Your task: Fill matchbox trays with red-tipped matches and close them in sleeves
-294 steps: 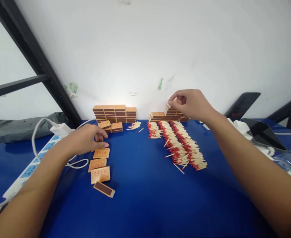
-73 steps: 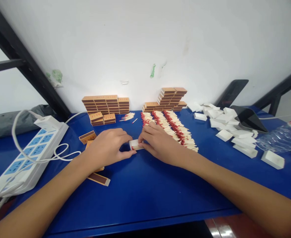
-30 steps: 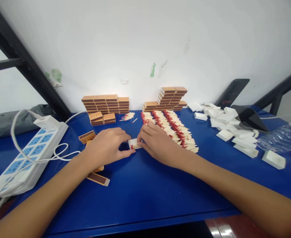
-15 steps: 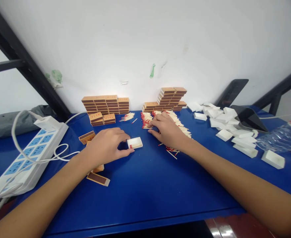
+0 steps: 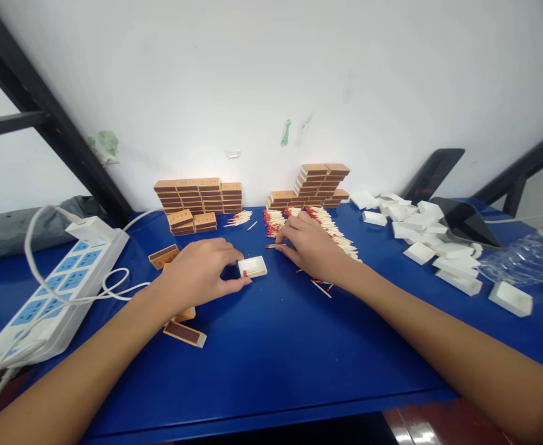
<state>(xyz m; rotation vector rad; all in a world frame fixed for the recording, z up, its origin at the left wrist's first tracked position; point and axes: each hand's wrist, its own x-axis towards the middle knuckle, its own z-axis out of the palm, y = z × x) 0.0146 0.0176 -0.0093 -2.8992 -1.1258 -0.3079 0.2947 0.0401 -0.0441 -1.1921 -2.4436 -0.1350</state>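
My left hand (image 5: 201, 272) rests on the blue table (image 5: 271, 352), its thumb and fingers pinching the left end of a small white matchbox tray (image 5: 252, 267) that holds a few matches. My right hand (image 5: 311, 247) lies on the near end of the rows of red-tipped matches (image 5: 331, 232), fingers curled and pinching a few matches whose red heads stick out to the left. Some loose matches lie under my right wrist.
Stacks of orange matchboxes (image 5: 199, 196) and a stepped stack (image 5: 315, 183) stand against the wall. Loose orange sleeves (image 5: 184, 334) lie by my left forearm. White empty trays (image 5: 431, 244) are heaped at right. A power strip (image 5: 62, 287) with white cable lies at left.
My right hand left the tray, reached back to the match rows and gathered a few matches. My left hand has kept its hold on the tray.
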